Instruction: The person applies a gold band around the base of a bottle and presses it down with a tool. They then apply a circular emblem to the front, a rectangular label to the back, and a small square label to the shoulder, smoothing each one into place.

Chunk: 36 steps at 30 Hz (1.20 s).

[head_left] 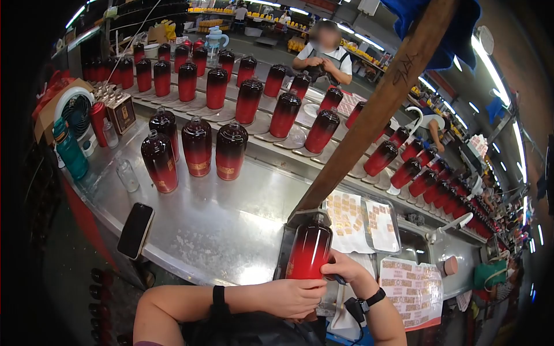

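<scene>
A glossy bottle (312, 245), black at the top fading to red, stands nearly upright in front of me with a gold label patch low on its left side. My left hand (303, 297) is closed around the bottle's lower part. Against the lower right side of the bottle are the fingers of my right hand (345, 270), bent inward. A small dark blue piece (339, 279) shows beneath them; its kind cannot be made out. To the right lie sheets of gold labels (346, 216) and a larger printed label sheet (408, 288).
Several finished-looking bottles (197, 144) stand on the metal table (231, 230), near a phone (136, 229) and a clear glass (127, 176). A wooden post (369, 109) slants across. Behind it runs a conveyor (265, 127) with many bottles. A co-worker (326, 55) sits opposite.
</scene>
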Tool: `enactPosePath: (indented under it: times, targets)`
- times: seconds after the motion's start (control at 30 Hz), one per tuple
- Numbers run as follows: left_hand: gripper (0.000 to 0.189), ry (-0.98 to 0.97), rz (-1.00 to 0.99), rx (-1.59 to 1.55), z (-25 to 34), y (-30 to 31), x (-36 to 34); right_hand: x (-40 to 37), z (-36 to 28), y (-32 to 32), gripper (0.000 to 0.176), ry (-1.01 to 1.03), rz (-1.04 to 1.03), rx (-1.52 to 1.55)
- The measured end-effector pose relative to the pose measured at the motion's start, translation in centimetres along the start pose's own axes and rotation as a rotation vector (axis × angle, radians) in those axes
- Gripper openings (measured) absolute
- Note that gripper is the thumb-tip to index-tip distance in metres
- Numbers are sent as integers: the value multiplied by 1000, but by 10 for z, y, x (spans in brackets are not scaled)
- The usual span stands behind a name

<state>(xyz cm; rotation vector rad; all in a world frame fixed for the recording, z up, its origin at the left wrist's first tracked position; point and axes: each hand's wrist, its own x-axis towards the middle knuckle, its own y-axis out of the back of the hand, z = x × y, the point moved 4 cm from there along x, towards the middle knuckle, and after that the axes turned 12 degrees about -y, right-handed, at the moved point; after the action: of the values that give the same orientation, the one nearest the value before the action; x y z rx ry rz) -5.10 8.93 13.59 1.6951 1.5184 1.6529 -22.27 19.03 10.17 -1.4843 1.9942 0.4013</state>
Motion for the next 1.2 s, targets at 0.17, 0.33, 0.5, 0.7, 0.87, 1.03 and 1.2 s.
enactPosePath:
  times: [0.17,0.33,0.5,0.7,0.87,1.03,1.2]
  targets:
    - [42,-16,-213,22,2,-1,4,2,2,0,77,46,-8,15]
    - [43,55,-32,-57,11,20,-31,0,-1,-1,78,16,-39,11]
    - [47,226,16,-234,27,36,-55,3,1,3,80,28,-58,-38]
    - [47,337,42,-113,40,39,-60,-1,-6,-4,80,38,-49,-32]
    - [40,337,84,-77,43,32,-64,1,-1,0,78,20,-75,-34]
    - [43,474,123,-168,40,33,-68,2,1,1,79,5,-104,-34]
    - [46,514,165,-234,41,24,-71,0,0,-1,83,22,-73,-17]
